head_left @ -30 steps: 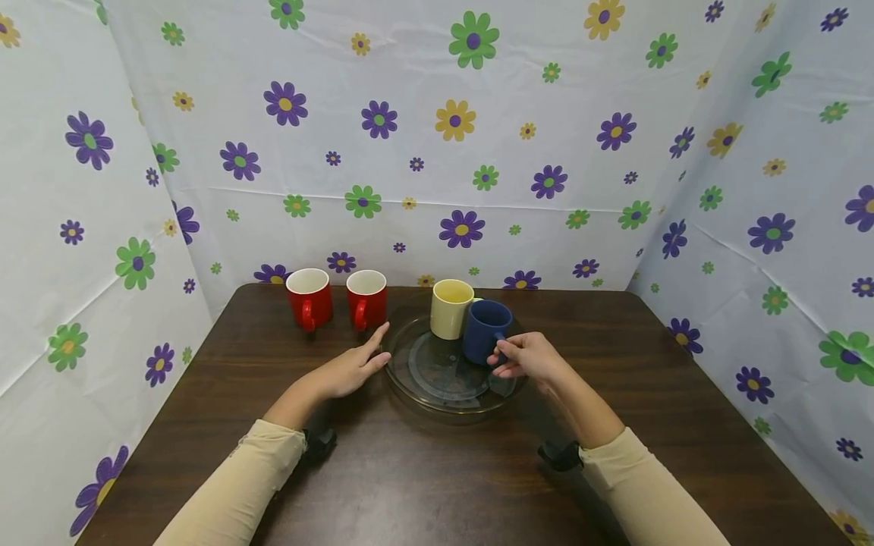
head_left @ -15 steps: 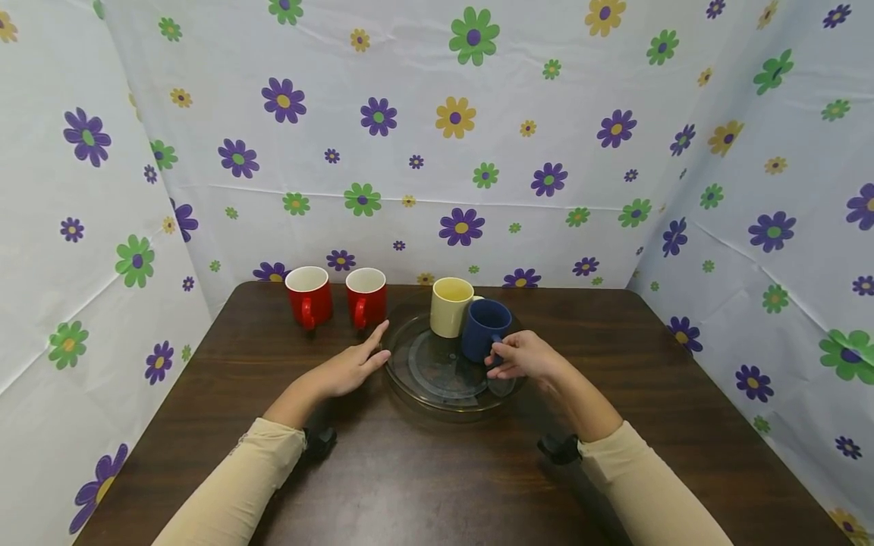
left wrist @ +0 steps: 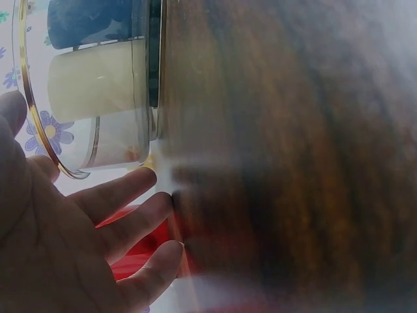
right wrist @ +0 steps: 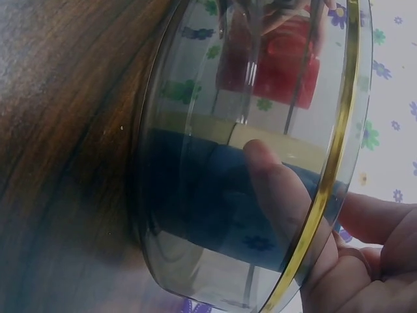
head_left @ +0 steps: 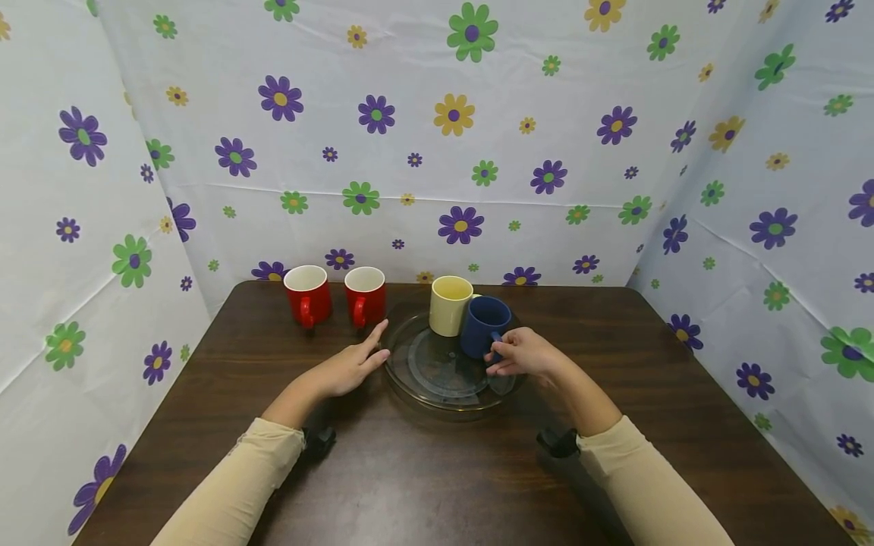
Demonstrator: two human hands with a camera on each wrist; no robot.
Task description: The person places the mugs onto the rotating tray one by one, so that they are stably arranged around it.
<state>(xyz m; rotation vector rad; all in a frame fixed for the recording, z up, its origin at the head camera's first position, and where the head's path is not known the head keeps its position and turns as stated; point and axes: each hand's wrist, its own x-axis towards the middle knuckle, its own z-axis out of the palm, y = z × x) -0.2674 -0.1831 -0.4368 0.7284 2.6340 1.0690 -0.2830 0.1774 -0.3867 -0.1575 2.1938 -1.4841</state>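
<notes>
A clear glass dish [head_left: 423, 371] with a gold rim [right wrist: 338, 134] sits on the table. Inside it stand a pale yellow mug [head_left: 446, 312] and, in front and to its right, a dark blue mug [head_left: 480, 334]. My right hand [head_left: 531, 353] reaches over the dish's right side and pinches the blue mug's handle; in the right wrist view a finger shows through the glass beside the mug. At the dish's left side lies my left hand [head_left: 344, 370], fingers extended, with the fingertips right at the rim. The left wrist view shows those fingers spread apart [left wrist: 144, 225].
Two red mugs, one farther left [head_left: 297, 301] and one nearer the dish [head_left: 372, 303], stand upright at the back left of the dark wooden table [head_left: 423, 478]. Flowered white cloth [head_left: 410, 114] encloses the back and both sides.
</notes>
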